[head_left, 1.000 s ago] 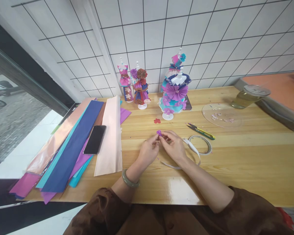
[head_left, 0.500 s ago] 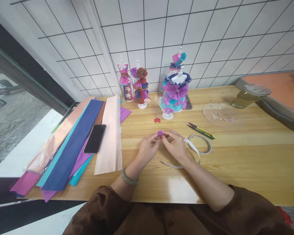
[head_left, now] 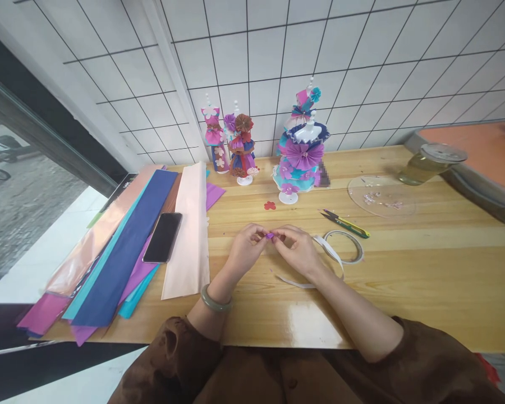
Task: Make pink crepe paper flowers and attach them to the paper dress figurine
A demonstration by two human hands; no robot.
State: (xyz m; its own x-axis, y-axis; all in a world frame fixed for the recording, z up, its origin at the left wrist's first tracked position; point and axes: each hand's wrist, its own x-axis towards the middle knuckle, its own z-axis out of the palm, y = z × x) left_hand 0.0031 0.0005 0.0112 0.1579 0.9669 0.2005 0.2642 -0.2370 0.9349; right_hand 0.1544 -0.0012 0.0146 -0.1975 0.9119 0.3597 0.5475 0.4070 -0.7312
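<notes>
Between my fingertips is a small piece of purple paper point(head_left: 270, 235), mostly covered by the fingers. My left hand point(head_left: 249, 247) pinches its left side, and my right hand point(head_left: 297, 249) pinches it from the right. Both hands are closed on it, just above the wooden table. Close to my right hand lies a roll of white tape point(head_left: 356, 259) with a loose strip point(head_left: 297, 283) trailing under the wrist. Beyond the hands, a red flower cutout point(head_left: 270, 206) rests on the table, and thread snips point(head_left: 345, 224) lie to its right.
Several small dress stands in paper outfits point(head_left: 302, 154) line the tiled wall. At left, coloured paper sheets point(head_left: 124, 252) and a pale pink sheet point(head_left: 187, 235) surround a phone point(head_left: 163, 238). A clear round plate point(head_left: 381, 197) with small beads and a cup point(head_left: 425, 165) stand at right.
The purple paper has come down slightly and shows less between the fingers. My left hand has shifted a little to the left, and its wrist has moved with it.
</notes>
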